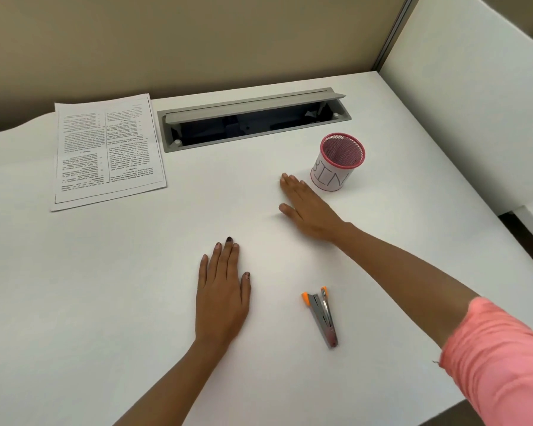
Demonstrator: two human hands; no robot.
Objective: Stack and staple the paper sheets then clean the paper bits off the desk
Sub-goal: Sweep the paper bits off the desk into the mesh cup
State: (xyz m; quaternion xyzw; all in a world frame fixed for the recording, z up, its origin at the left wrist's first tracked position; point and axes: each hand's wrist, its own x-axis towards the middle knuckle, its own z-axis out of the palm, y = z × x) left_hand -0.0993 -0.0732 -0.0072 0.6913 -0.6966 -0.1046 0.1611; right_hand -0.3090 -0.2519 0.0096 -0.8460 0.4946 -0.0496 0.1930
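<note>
On the desk (105,302), your left hand (222,290) lies flat, fingers together; your right hand (308,210) reaches flat toward one bin (336,167). One stapler (322,316), one paper stack (105,149).

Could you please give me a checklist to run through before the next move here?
1. Paper sheets in one pile, far left: ok.
2. Pile stapled: cannot tell.
3. Stapler lying free of both hands: ok.
4. Bin cup upright, just beyond the right hand: ok.
5. Left hand flat, holding nothing: ok.
6. Desk free of paper bits: cannot tell, white on white.
</note>
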